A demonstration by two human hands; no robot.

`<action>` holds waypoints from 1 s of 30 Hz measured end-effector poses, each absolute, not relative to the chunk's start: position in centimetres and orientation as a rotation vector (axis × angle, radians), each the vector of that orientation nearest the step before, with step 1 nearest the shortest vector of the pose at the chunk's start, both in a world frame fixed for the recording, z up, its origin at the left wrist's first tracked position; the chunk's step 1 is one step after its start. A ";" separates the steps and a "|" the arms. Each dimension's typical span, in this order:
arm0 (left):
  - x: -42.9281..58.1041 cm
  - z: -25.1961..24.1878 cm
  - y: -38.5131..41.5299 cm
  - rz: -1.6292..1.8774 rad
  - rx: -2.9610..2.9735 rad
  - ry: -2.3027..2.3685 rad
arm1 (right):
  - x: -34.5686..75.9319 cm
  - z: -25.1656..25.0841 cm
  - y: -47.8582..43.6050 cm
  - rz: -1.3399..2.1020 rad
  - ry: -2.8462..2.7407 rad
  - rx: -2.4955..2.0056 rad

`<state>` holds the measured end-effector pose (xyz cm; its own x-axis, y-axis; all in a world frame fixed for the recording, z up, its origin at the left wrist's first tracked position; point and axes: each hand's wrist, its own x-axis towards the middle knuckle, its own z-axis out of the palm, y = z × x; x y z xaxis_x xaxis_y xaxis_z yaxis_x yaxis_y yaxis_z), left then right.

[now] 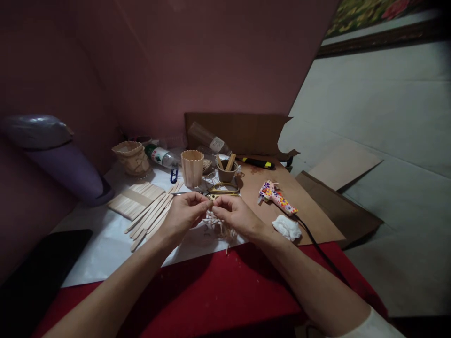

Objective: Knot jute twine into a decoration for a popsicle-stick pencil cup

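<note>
My left hand (188, 211) and my right hand (232, 212) meet fingertip to fingertip above the table. Both are closed in a pinch, and whatever lies between the fingers is too small to make out. Just below them is a loose tangle of pale, stringy fibres (222, 226). Behind the hands lies a pair of scissors with yellowish handles (223, 188). A cup made of craft sticks (192, 170) stands beyond my left hand. Loose craft sticks (151, 216) lie to its left, beside a banded bundle of craft sticks (136, 199).
Right of the hands, a flower-patterned glue gun (278, 197) rests on cardboard (253, 183) near a crumpled white tissue (287, 227). A utility knife (259, 163), a small brown pot (227, 172), plastic bottles (162, 156) and a second wooden cup (131, 158) stand or lie farther back.
</note>
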<state>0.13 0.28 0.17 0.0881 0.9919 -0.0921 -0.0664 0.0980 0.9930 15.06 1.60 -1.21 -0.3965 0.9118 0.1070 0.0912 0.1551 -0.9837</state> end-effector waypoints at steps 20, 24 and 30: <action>0.1 -0.4 0.4 1.102 1.170 1.139 | 15.4 -1.6 1.9 1.379 -1.663 -0.996; 0.0 -0.3 0.3 1.086 1.161 1.091 | 15.4 -1.5 1.9 1.405 -1.616 -0.993; -0.1 -0.4 0.4 1.071 1.161 1.113 | 15.5 -1.8 2.2 1.443 -1.549 -0.984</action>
